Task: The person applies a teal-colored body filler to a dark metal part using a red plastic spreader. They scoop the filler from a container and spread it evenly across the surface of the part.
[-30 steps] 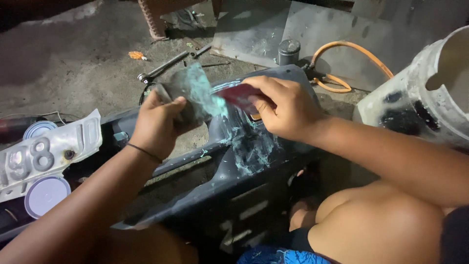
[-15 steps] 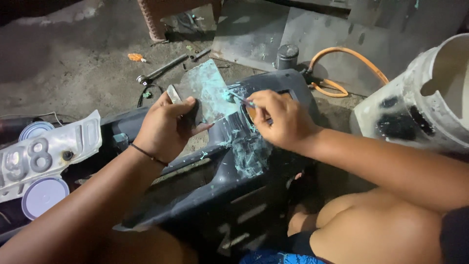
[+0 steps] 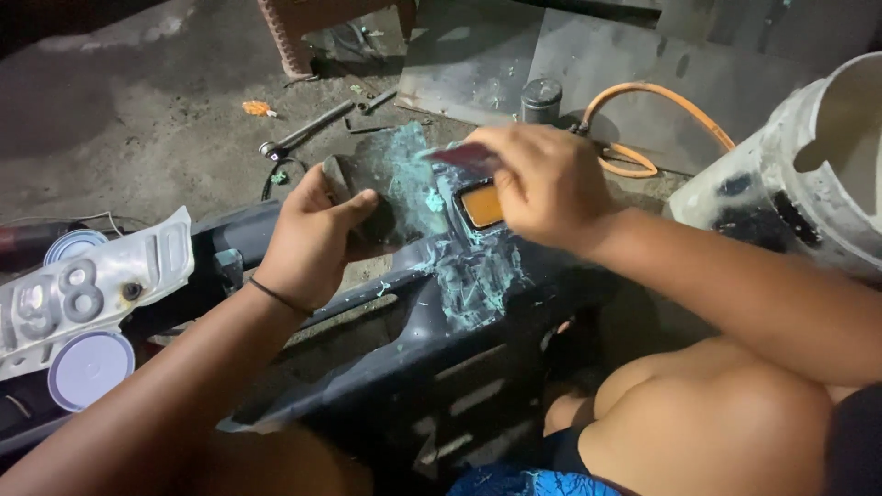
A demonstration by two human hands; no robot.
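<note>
My left hand (image 3: pixel 310 237) grips a small flat board (image 3: pixel 390 179) smeared with teal-green putty and holds it tilted over a dark plastic vehicle panel (image 3: pixel 404 367) that lies across my lap. My right hand (image 3: pixel 549 179) holds a thin reddish scraper card (image 3: pixel 462 156) whose edge rests on the board's upper right. Patches of the same green putty (image 3: pixel 478 285) cover the panel below the hands. An orange reflector (image 3: pixel 481 204) on the panel shows just under my right hand.
A white number plate (image 3: pixel 83 289) and a round pale lid (image 3: pixel 87 367) lie at the left. A dirty white bucket (image 3: pixel 808 174) stands at the right, with an orange hose (image 3: pixel 661 101) behind. A ratchet wrench (image 3: pixel 303 136) lies on the concrete floor.
My right hand has lifted the scraper card from the panel to the board's top edge. The board has tilted flatter in my left hand, and the orange reflector is now uncovered.
</note>
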